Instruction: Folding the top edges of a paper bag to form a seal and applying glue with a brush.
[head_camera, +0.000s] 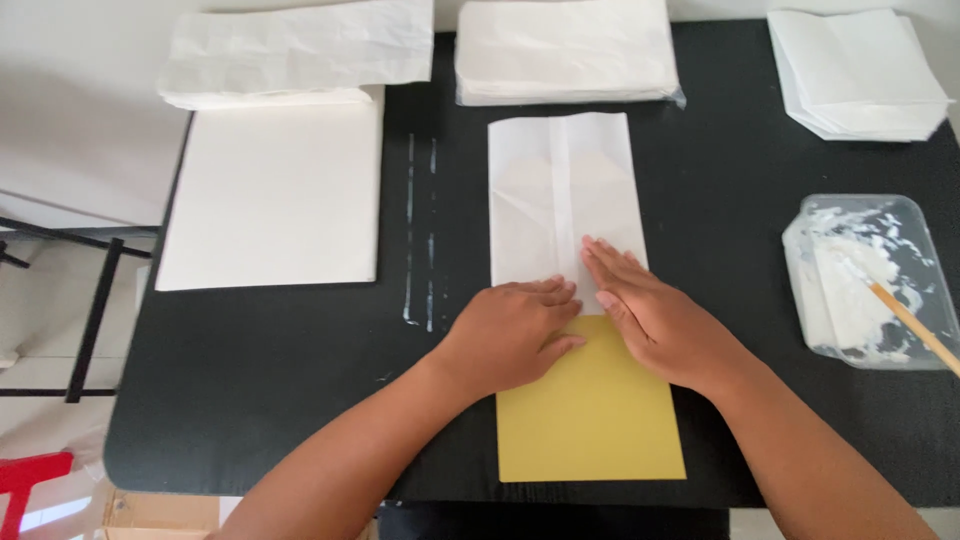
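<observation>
A folded white paper bag (560, 195) lies flat in the middle of the black table (720, 230), its near end overlapping a yellow sheet (590, 420). My left hand (510, 335) presses flat, fingers together, where the white paper meets the yellow sheet. My right hand (655, 315) lies flat beside it, fingertips on the white bag's near right corner. Neither hand grips anything.
A clear plastic tub of white paste (865, 280) with a wooden stick (915, 325) sits at the right. Stacks of white paper lie at the left (270, 195), back left (300, 50), back middle (565, 50) and back right (855, 70). Dried glue streaks (420, 230) mark the table.
</observation>
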